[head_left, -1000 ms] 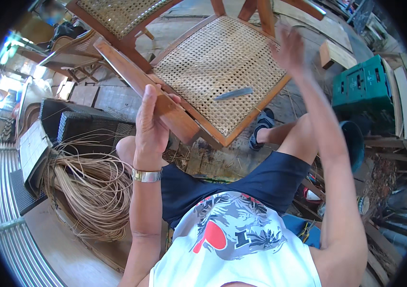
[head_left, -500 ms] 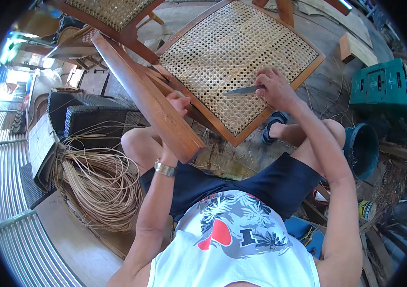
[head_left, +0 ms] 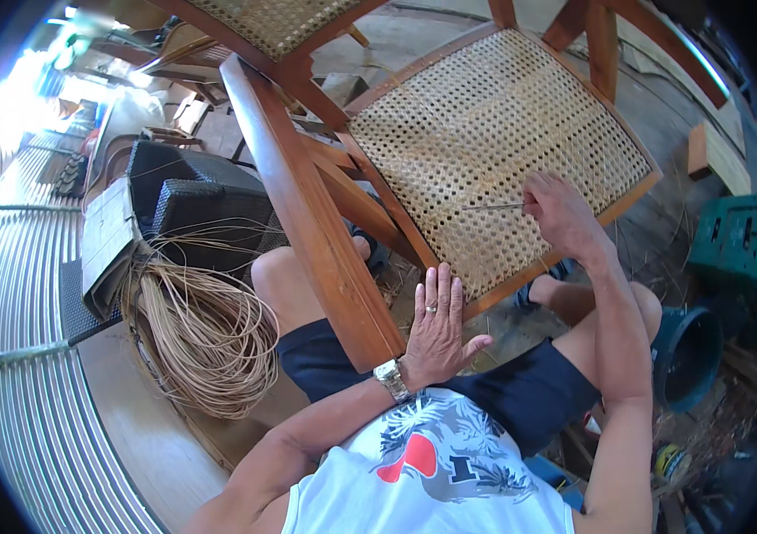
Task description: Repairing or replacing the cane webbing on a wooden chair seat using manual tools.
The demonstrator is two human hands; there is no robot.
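Observation:
A wooden chair frame with a woven cane seat stands tilted in front of my knees. My right hand grips a knife, its thin blade pointing left just over the cane; whether it touches the weave I cannot tell. My left hand lies flat with fingers stretched and thumb apart, its fingertips at the near corner of the seat frame. Beside that wrist, which wears a metal watch, is the near end of the chair's long wooden armrest.
A coil of cane strands lies to my left, by black woven furniture and corrugated metal sheeting. On the right are a green crate, a dark bucket and a wood block. Another cane panel rises at the far side.
My left hand has come out from behind the armrest to the seat's near corner, opening flat. The knife has turned from broadside to edge-on. The whole view has shifted, the chair appearing farther right.

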